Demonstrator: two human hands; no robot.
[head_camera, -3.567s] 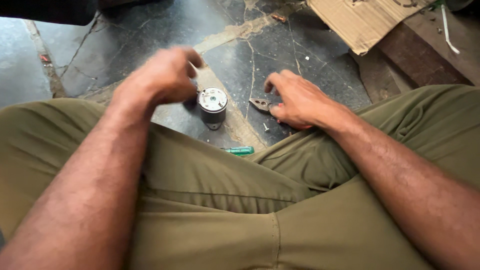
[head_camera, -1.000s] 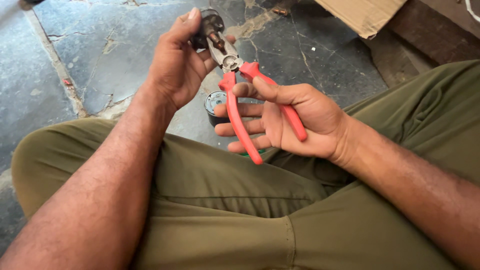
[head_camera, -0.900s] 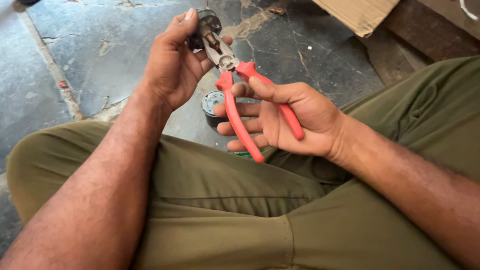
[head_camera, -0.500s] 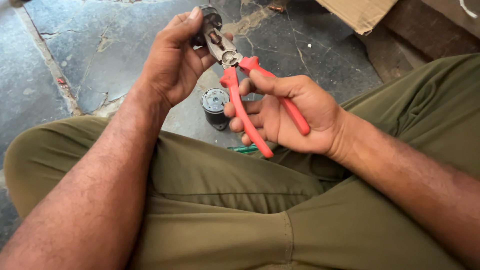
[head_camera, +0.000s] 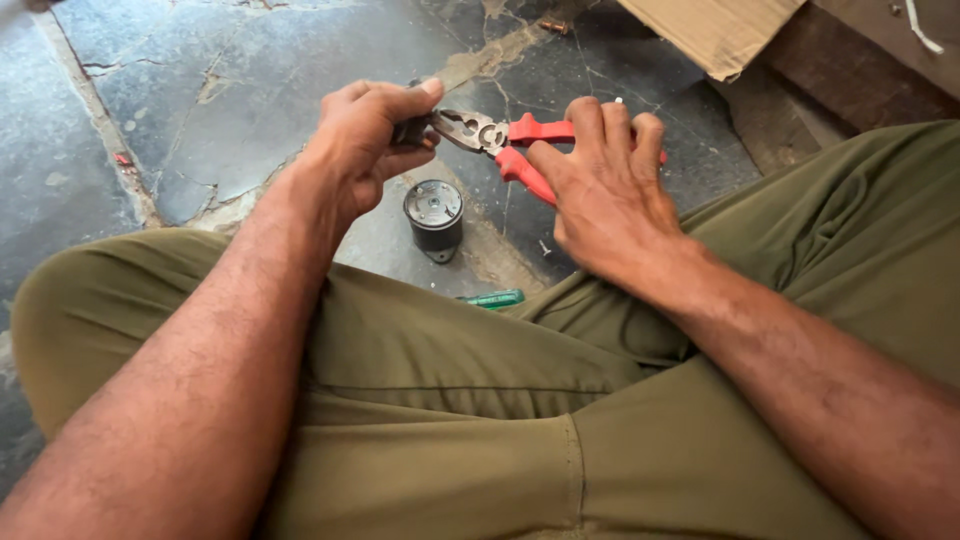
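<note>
Gripping red-handled steel pliers (head_camera: 520, 150), right hand (head_camera: 600, 195) fingers clamped on handles; left hand (head_camera: 365, 150) fingers pinch small dark metal part (head_camera: 412, 130). Judgement: keep part steady, squeeze gently.

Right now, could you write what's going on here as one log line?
left hand: grips small dark part | right hand: holds red-handled pliers, nose at the part | floor: black cylinder, green tool

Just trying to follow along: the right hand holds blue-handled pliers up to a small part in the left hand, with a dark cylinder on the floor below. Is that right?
Not quite: the pliers have red handles, not blue, as the head view shows. The rest holds: the right hand holds them up to a small part in the left hand, and a dark cylinder stands on the floor below.
</note>
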